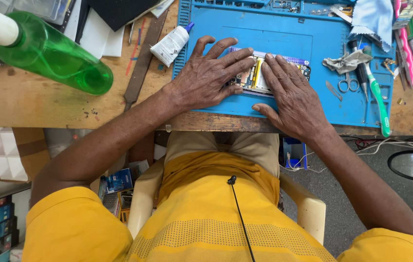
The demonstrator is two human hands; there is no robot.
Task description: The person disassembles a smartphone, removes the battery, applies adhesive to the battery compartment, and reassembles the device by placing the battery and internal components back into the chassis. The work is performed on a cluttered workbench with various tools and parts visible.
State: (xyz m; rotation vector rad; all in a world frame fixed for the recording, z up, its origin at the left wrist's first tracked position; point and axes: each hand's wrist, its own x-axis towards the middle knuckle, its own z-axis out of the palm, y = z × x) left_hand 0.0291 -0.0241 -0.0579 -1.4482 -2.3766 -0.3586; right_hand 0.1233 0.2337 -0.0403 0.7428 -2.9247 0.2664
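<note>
Head view: opened phone (256, 77) flat on blue mat (284, 39), mid-bench. Left hand (205, 77) and right hand (291, 94) laid palm-down over it, fingers extended, close together, pressing; nothing pinched. Advised: even downward pressure, phone kept square, fingertips off exposed board. Glue tube (171, 44), scissors (347, 83) nearby.

Both my arms reach forward from the shoulders, bare below short sleeves, forearms angling in toward each other. My left hand (206, 77) lies palm down, wrist a little bent, fingers spread and stretched to the right, thumb raised apart from them. My right hand (294, 99) lies palm down too, fingers held close together and pointing up and to the left, thumb stuck out to the side. The fingertips of the two hands nearly meet. Neither grip is closed; both hands press flat.
</note>
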